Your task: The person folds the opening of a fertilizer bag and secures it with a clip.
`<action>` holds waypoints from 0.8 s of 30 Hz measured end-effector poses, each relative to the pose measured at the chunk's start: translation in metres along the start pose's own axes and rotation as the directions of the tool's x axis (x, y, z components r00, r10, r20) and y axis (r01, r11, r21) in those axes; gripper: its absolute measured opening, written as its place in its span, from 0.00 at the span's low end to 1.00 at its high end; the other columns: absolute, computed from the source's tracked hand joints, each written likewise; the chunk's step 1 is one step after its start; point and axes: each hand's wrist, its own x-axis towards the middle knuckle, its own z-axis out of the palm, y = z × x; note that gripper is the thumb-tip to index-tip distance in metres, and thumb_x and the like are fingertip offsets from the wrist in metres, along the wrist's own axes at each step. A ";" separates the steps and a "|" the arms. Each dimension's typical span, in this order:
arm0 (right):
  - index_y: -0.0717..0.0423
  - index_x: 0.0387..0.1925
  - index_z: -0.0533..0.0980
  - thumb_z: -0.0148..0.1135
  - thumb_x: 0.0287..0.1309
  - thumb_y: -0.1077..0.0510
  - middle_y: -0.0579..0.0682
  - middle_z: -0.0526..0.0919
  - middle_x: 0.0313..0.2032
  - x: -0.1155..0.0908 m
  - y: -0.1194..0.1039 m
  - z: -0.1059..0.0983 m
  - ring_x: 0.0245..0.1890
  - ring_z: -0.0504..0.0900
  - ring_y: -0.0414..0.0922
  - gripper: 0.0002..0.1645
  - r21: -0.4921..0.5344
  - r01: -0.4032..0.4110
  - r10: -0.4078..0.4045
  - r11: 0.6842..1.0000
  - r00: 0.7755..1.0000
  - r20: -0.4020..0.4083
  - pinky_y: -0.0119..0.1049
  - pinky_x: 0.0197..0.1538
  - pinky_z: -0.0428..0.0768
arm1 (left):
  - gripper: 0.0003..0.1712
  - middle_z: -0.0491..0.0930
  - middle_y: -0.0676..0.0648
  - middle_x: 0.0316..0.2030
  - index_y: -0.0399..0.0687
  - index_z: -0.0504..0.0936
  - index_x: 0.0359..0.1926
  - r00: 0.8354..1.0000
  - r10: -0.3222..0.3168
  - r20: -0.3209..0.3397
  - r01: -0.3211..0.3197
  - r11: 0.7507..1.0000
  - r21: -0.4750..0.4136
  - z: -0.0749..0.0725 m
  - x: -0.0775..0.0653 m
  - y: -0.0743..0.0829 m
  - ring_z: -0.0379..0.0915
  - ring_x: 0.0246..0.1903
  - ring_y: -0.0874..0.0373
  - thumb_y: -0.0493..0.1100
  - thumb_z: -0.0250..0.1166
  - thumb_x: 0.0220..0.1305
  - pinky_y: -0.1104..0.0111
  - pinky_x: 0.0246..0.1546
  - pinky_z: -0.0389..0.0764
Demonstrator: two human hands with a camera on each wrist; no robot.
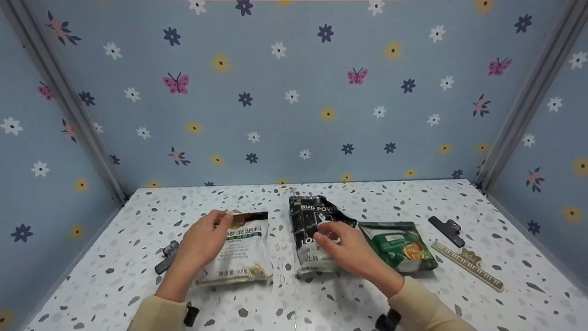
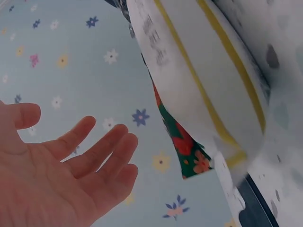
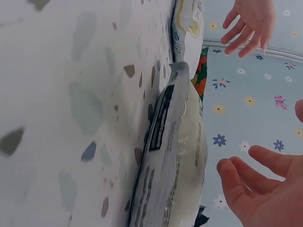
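Observation:
My left hand [image 1: 204,239] hovers over the left side of a white printed 500g pouch [image 1: 245,257], fingers loosely bent and holding nothing. Over the lower right part of a black-and-white pouch [image 1: 303,220] marked "BUD POW" is my right hand [image 1: 347,246]. Its fingers are relaxed, with nothing gripped. Seen from the left wrist, the palm [image 2: 71,175] faces up beside a white pouch with yellow stripes [image 2: 199,71]. From the right wrist, the hand [image 3: 265,184] stays apart from the side of a pouch [image 3: 189,146], and the left hand [image 3: 251,23] shows farther off.
A green pouch [image 1: 395,250] lies against the black one's right side. Farther right are a black clip [image 1: 448,231] and a long ruler-like clip [image 1: 468,265]. A dark clip [image 1: 166,258] sits left of the white pouch. Flower-patterned walls [image 1: 294,92] enclose the speckled table [image 1: 257,308].

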 end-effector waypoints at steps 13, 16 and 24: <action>0.61 0.61 0.75 0.52 0.71 0.38 0.51 0.82 0.51 0.025 -0.013 0.034 0.50 0.80 0.48 0.34 0.085 -0.099 0.093 0.991 0.993 0.077 0.48 0.55 0.77 | 0.42 0.66 0.31 0.65 0.35 0.62 0.71 0.983 -0.163 0.083 0.164 0.987 0.000 -0.007 0.013 -0.037 0.65 0.61 0.34 0.66 0.39 0.77 0.41 0.57 0.68; 0.61 0.61 0.75 0.52 0.72 0.39 0.52 0.82 0.51 0.030 -0.016 0.042 0.50 0.81 0.48 0.32 0.105 -0.103 0.095 0.989 0.992 0.083 0.48 0.54 0.77 | 0.43 0.62 0.29 0.67 0.34 0.60 0.72 0.978 -0.180 0.102 0.182 0.983 -0.009 -0.006 0.015 -0.041 0.61 0.64 0.31 0.66 0.38 0.76 0.40 0.58 0.66; 0.59 0.65 0.72 0.56 0.71 0.43 0.55 0.81 0.55 0.041 -0.021 0.065 0.53 0.80 0.51 0.31 0.179 -0.168 0.146 0.970 0.981 0.131 0.48 0.56 0.77 | 0.48 0.61 0.27 0.68 0.32 0.57 0.73 0.966 -0.211 0.151 0.219 0.975 -0.037 -0.002 0.017 -0.048 0.59 0.65 0.29 0.70 0.36 0.74 0.37 0.61 0.61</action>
